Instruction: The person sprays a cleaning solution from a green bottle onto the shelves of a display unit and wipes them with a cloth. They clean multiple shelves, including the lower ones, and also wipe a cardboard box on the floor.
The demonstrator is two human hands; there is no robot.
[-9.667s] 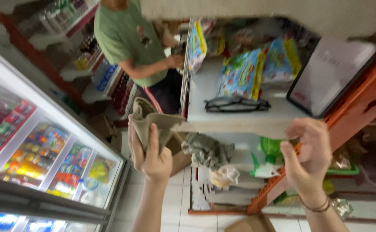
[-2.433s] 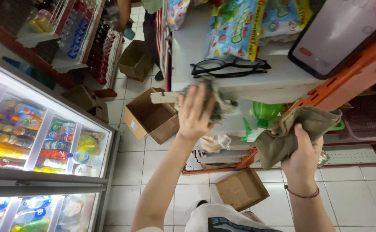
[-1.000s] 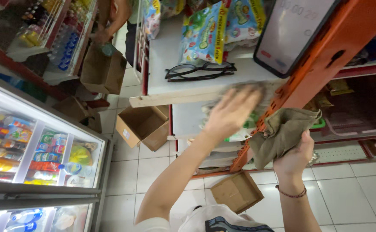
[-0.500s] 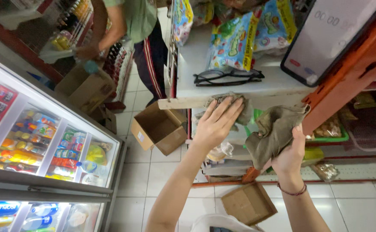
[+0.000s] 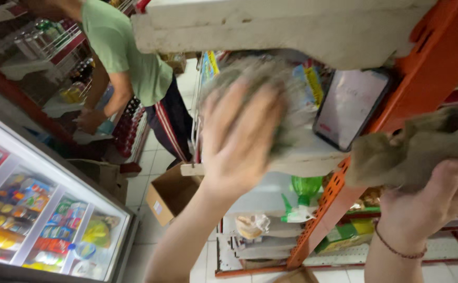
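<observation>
Wiping hand: your left hand (image 5: 242, 139) was spread flat, fingers wide, pressing a grey cloth (image 5: 271, 78) against the white shelf (image 5: 312, 157); the view was blurred.
Holding hand: your right hand (image 5: 430, 204) was closed around a bunched brown rag (image 5: 412, 149), held just beside the orange upright (image 5: 396, 94).
Nearby item: a dark tablet (image 5: 349, 107) leaned on that shelf, close beside the cloth.
Risk, as judged: you could have knocked the tablet off with a wide sweep, since it stood loose near the front edge.
Risk, second: a trailing fold of the rag could have snagged on the perforated upright.
Edges: the shelf's chipped front lip sat under your palm; an upper shelf (image 5: 291, 26) closed in overhead.
Open room: tiled floor (image 5: 150, 157) lay below, with an open cardboard box (image 5: 171, 194), a glass-topped freezer (image 5: 45, 220) and a person in a green shirt (image 5: 129, 52) well apart.
</observation>
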